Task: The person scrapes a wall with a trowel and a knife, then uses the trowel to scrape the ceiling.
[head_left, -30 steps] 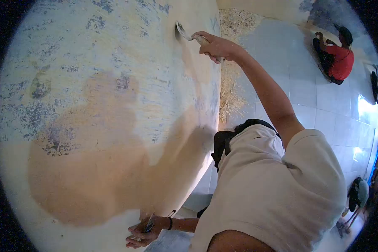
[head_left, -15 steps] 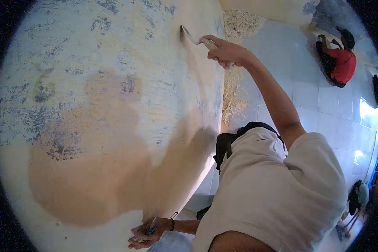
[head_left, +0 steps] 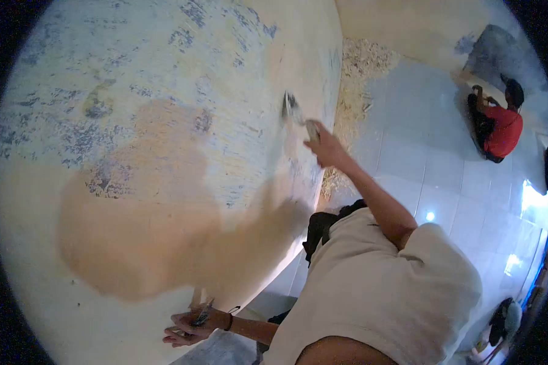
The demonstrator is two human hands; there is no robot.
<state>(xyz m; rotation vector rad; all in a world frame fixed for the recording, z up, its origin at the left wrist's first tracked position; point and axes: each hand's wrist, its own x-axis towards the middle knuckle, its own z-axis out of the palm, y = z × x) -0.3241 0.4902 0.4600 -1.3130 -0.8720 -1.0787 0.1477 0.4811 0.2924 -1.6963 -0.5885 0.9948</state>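
My right hand [head_left: 327, 146] grips the handle of a scraper [head_left: 294, 111], whose blade meets the patchy wall [head_left: 164, 213] near its upper right part. Low on the left, my left hand [head_left: 190, 326] is beside the wall, a dark band at its wrist and some fingers spread. A small tool [head_left: 204, 311] with a narrow, shiny part shows in that hand; its exact form is unclear. Below the left forearm is a greyish, cloudy surface [head_left: 222, 350], partly cut off by the frame edge.
Pale flakes [head_left: 368, 61] lie along the foot of the wall on the tiled floor [head_left: 444, 146]. A person in a red top [head_left: 504, 131] crouches by the far wall at upper right. Dark and pale objects [head_left: 505, 322] are at lower right.
My right hand and the scraper have moved down in the view along the wall. My left hand appears slightly farther left and higher. The whole view has shifted.
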